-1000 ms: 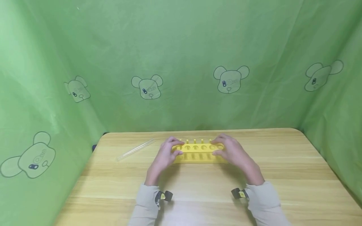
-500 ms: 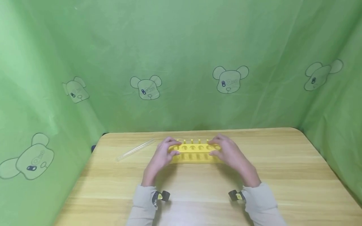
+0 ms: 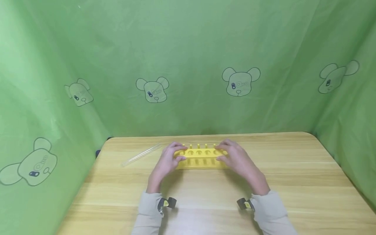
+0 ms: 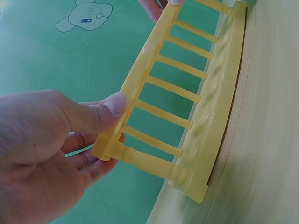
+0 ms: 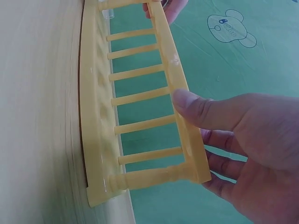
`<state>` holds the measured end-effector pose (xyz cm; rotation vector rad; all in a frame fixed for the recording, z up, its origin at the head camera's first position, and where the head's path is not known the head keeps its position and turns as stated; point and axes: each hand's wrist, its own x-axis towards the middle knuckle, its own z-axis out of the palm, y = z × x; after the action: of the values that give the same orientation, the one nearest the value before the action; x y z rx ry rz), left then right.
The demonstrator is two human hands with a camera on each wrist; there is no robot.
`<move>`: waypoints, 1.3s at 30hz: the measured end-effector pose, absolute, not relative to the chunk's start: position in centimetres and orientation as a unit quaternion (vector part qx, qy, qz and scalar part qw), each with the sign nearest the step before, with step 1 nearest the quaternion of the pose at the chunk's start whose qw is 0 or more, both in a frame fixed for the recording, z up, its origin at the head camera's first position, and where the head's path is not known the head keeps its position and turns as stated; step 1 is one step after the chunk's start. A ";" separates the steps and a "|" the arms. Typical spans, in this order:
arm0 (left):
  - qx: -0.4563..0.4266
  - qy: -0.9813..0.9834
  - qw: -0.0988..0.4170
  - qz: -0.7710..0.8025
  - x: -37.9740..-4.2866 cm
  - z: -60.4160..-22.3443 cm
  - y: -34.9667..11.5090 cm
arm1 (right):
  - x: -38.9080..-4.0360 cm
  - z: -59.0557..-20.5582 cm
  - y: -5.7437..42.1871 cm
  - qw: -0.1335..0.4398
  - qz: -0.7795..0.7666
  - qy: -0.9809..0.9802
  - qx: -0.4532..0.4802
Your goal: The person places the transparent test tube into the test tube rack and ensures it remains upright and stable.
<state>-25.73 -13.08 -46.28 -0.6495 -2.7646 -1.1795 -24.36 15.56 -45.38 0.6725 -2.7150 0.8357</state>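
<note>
Green curtain (image 3: pixel 188 49) behind; left hand (image 3: pixel 168 160) and right hand (image 3: pixel 238 158) pinch a yellow rack (image 3: pixel 201 156).

The left hand (image 4: pixel 44 147) grips the rack (image 4: pixel 223 102) at the left end of its top bar (image 4: pixel 145 65), thumb on the near face, fingers behind. Slim rods (image 4: pixel 173 89) and a thicker left post (image 4: pixel 149 163) join bar to base (image 4: pixel 212 130), which meets the table (image 4: pixel 266 116) along a thin dark line. Part of the right hand (image 4: pixel 153 8) shows at the right end; beyond, a green curtain (image 4: pixel 60 60) bears an outlined animal head (image 4: pixel 88 17).

Head view looks down; wrist closeups share the rack (image 3: pixel 201 156).
</note>
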 end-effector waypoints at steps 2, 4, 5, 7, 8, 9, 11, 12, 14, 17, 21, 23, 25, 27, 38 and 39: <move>-0.212 -0.897 0.034 -0.385 -25.8 -46.3 -13.2 | -24.5 -45.5 15.6 0.110 0.285 -0.924 0.231; -0.215 -0.896 0.036 -0.387 -25.7 -46.3 -13.3 | -24.5 -45.5 15.7 0.106 0.289 -0.922 0.235; -0.216 -0.896 0.037 -0.387 -25.7 -46.3 -13.3 | -24.6 -45.5 15.9 0.103 0.291 -0.921 0.237; -0.215 -0.895 0.038 -0.389 -25.7 -46.3 -13.3 | -24.6 -45.5 16.2 0.099 0.295 -0.920 0.240; -0.216 -0.895 0.038 -0.390 -25.7 -46.3 -13.3 | -24.7 -45.5 16.3 0.098 0.297 -0.918 0.242; -0.215 -0.894 0.039 -0.390 -25.7 -46.3 -13.4 | -24.7 -45.5 16.4 0.098 0.300 -0.917 0.244; -0.220 -0.894 0.043 -0.389 -25.8 -46.3 -13.3 | -24.8 -45.4 16.6 0.098 0.304 -0.915 0.246; -0.223 -0.893 0.045 -0.388 -25.8 -46.2 -13.3 | -24.8 -45.4 16.7 0.098 0.306 -0.915 0.245; -0.228 -0.892 0.048 -0.388 -25.9 -46.2 -13.2 | -24.8 -45.3 16.8 0.096 0.309 -0.915 0.242; -0.232 -0.891 0.049 -0.388 -26.1 -46.2 -13.2 | -24.8 -45.3 16.9 0.092 0.312 -0.915 0.237; -0.228 -0.891 0.050 -0.388 -26.0 -46.2 -13.2 | -24.8 -45.3 16.8 0.084 0.314 -0.916 0.236; -0.223 -0.893 0.052 -0.388 -25.9 -46.3 -13.3 | -24.7 -45.3 16.7 0.077 0.316 -0.916 0.234; -0.219 -0.895 0.053 -0.386 -25.9 -46.4 -13.4 | -24.7 -45.4 16.7 0.072 0.317 -0.916 0.234; -0.217 -0.897 0.054 -0.382 -25.9 -46.5 -13.5 | -24.7 -45.4 16.7 0.071 0.320 -0.915 0.235; -0.183 -0.891 0.056 -0.411 -26.0 -46.6 -15.2 | -24.6 -45.6 16.6 0.090 0.313 -0.915 0.237; -0.177 -0.891 0.060 -0.414 -26.0 -46.6 -15.4 | -24.6 -45.6 16.6 0.091 0.312 -0.916 0.237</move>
<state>-26.01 -15.40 -46.55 -0.5353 -2.6963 -1.2531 -24.58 16.60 -45.59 0.7031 -2.7205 0.9277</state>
